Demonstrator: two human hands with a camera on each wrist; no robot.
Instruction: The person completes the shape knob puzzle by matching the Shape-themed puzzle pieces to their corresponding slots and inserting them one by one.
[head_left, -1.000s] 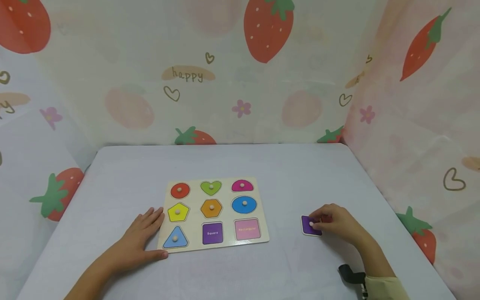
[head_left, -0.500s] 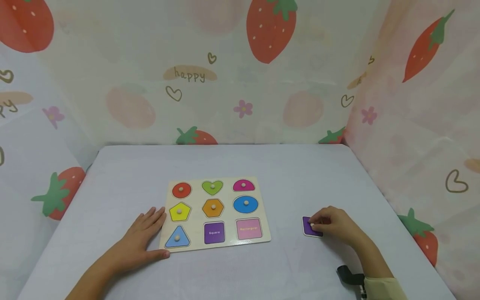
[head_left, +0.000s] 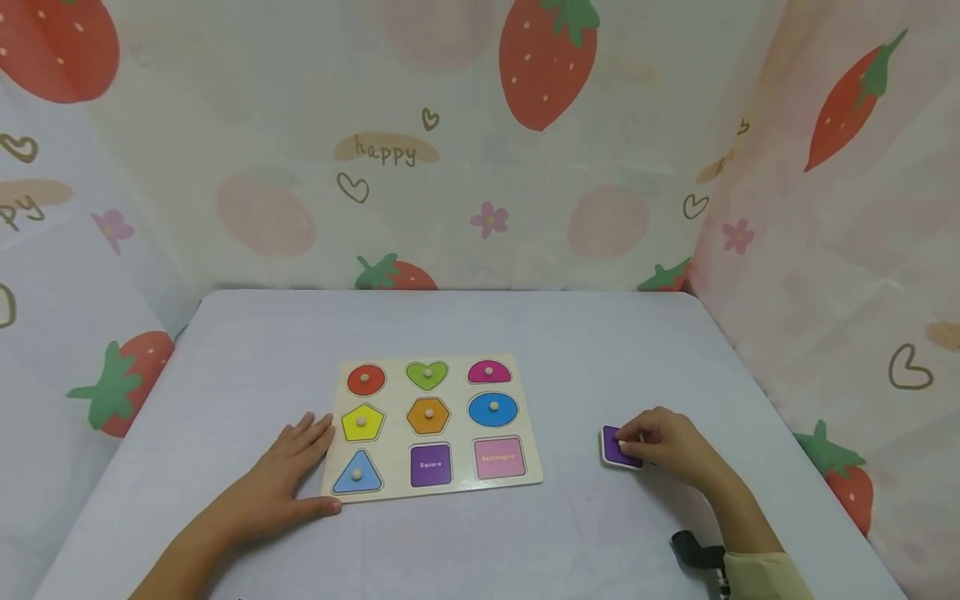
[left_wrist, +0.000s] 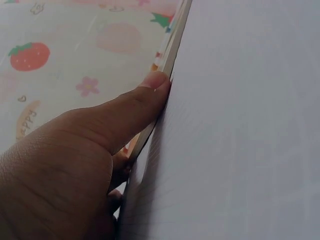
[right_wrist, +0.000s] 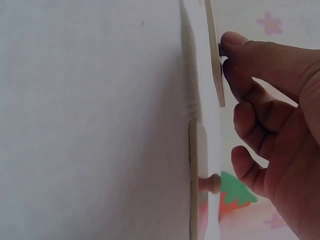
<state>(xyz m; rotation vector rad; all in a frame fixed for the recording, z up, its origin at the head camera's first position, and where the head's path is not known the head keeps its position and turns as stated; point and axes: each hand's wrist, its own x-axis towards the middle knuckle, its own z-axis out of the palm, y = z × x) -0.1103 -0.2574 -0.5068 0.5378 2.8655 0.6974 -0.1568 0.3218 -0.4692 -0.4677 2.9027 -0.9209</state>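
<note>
My right hand (head_left: 671,446) pinches the knob of a purple square puzzle piece (head_left: 611,447), right of the puzzle board (head_left: 457,492). In the right wrist view that piece (right_wrist: 216,65) is lifted off the cloth, its knob between thumb and index finger. Nearer that camera lies a second knobbed piece (right_wrist: 197,150), partly pink, hidden behind the hand in the head view. My left hand (head_left: 273,475) rests with straight fingers along the board's left edge, thumb at its lower left corner. The left wrist view shows the left thumb (left_wrist: 135,107) against the board's edge (left_wrist: 175,40).
Several knobbed shapes sit in the board. Its purple "Square" recess (head_left: 431,475) and pink "Rectangular" recess (head_left: 498,471) hold no piece. A white cloth covers the table (head_left: 585,350). Strawberry-patterned sheets (head_left: 450,192) stand behind and at both sides. A black device (head_left: 697,550) sits at my right wrist.
The purple square piece, flat on the cloth before, is now slightly raised and tilted in my right hand. My left hand keeps its place at the board.
</note>
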